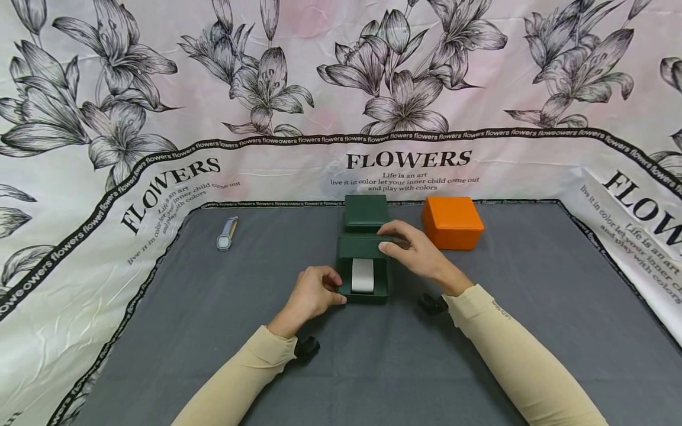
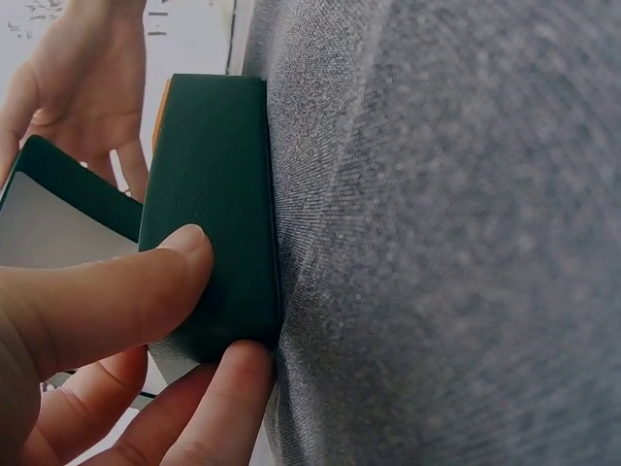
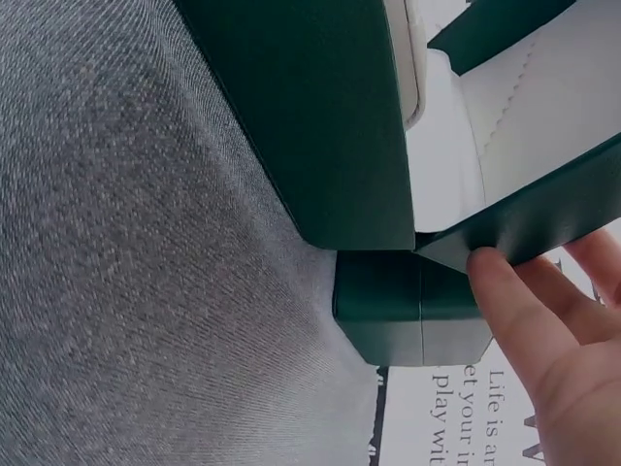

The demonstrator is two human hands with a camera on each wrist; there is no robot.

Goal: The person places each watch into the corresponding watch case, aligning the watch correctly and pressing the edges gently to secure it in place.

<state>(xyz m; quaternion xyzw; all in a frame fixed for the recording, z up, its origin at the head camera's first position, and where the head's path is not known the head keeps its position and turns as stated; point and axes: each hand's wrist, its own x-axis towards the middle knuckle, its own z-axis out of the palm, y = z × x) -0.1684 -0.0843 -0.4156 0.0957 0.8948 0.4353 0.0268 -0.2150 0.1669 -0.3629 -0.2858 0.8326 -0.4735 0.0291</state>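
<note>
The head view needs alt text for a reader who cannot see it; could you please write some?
Two hands hold an open green box on a grey cloth: the left hand grips its near left corner, the right hand its far edge. Behind stand a closed green box and an orange box; a watch lies far left.

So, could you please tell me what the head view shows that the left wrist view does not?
Only the head view shows the orange box, the watch lying far left on the grey cloth, the closed green box behind the open one, and the pale cushion inside it. Only the left wrist view shows, close up, the left hand with thumb and a fingertip pinching the box's outer wall. Both share the open green box and the right hand at its far side.
</note>
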